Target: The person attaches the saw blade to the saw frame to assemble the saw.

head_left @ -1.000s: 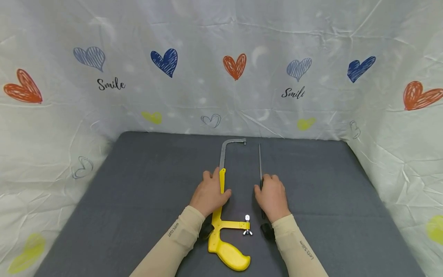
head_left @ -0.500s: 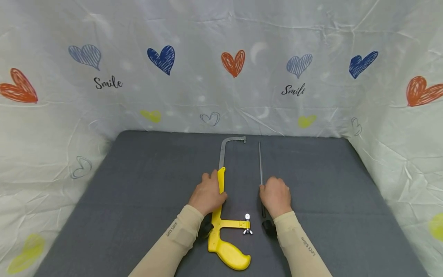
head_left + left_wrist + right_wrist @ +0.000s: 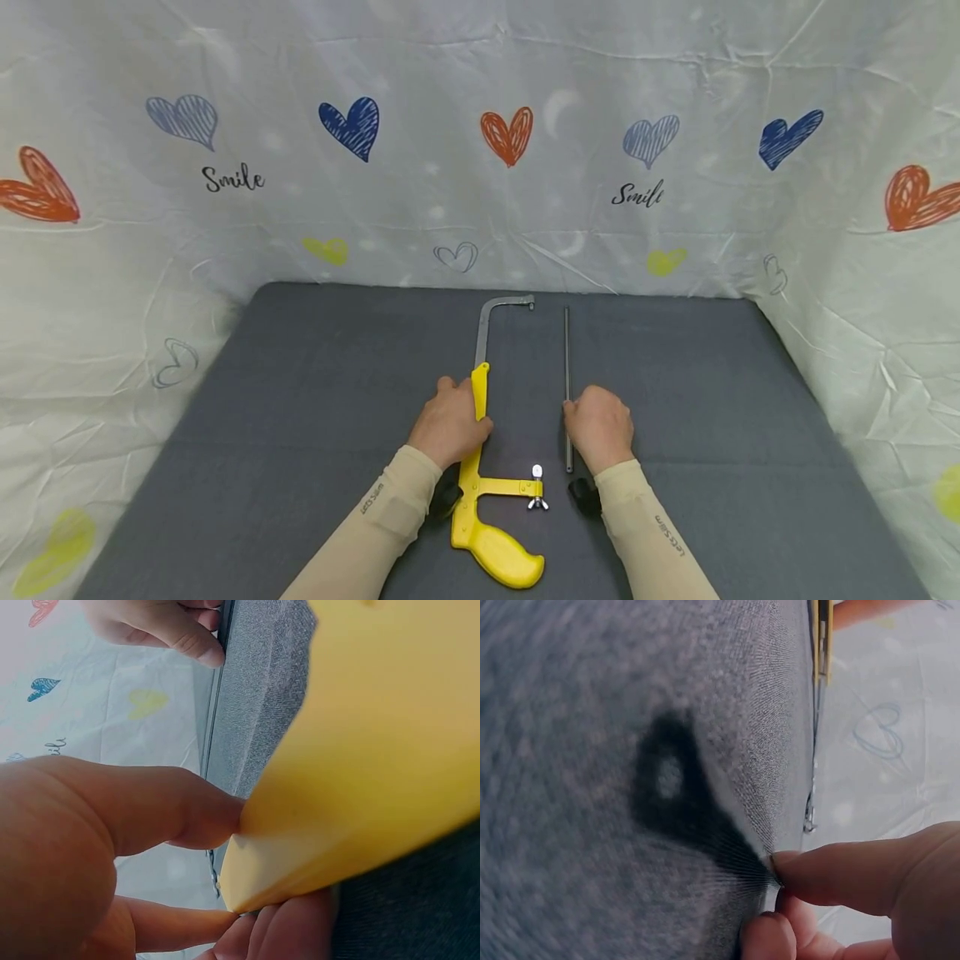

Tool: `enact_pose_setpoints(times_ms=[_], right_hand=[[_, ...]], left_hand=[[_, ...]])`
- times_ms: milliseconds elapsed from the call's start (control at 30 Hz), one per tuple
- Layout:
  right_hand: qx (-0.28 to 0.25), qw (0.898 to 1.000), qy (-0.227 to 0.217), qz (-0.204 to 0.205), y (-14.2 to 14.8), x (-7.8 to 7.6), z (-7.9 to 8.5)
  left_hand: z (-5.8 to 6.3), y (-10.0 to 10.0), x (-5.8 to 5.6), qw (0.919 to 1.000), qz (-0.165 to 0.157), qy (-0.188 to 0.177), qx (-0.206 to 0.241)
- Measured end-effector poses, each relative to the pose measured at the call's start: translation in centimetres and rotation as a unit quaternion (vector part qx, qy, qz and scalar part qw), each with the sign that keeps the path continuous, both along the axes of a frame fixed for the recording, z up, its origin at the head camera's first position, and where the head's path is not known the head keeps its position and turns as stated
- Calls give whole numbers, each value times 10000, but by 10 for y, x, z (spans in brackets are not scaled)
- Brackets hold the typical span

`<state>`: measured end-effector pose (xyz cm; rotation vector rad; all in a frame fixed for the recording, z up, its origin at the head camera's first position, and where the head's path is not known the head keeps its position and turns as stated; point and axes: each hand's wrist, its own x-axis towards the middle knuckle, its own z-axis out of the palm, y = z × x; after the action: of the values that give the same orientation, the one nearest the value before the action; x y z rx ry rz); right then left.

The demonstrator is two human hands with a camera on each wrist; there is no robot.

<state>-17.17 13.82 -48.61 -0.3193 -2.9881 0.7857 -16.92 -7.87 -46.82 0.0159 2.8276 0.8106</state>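
Observation:
A yellow hacksaw frame with a grey hooked front bar lies along the middle of the table in the head view, grip towards me. My left hand holds its yellow spine, thumb on the right side and fingers on the left; the left wrist view shows thumb and fingers pinching the yellow metal. To the right, a narrow hacksaw blade runs nearly parallel to the frame. My right hand pinches it near its middle. Up close in the right wrist view, the blade's near end is dark and blurred, with a hole.
The saw's cross arm carries a clamp with a wing nut that points towards the blade. Grey cloth covers the table. A white curtain printed with hearts closes off the back and both sides.
My right hand has shifted slightly right and drawn its thumb in against the blade. The blade has turned a little, its lower end now showing wider. The left hand has barely moved.

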Motion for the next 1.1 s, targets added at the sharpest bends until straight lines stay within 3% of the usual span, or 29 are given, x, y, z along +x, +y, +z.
enact_pose_setpoints(times_ms=[500, 733, 933, 1100], right_hand=[[-521, 9986, 83, -91, 3, -1, 0], [-810, 9963, -297, 54, 7, -3, 1], [-1480, 9856, -812, 107, 10, -6, 5], [-1781, 9791, -968, 175, 9, -5, 8]], left_hand=[[-3, -1, -1, 9999, -15, 104, -76], [-4, 0, 0, 9999, 25, 110, -51], [-4, 0, 0, 9999, 25, 142, 1], [-4, 0, 0, 9999, 37, 104, -11]])
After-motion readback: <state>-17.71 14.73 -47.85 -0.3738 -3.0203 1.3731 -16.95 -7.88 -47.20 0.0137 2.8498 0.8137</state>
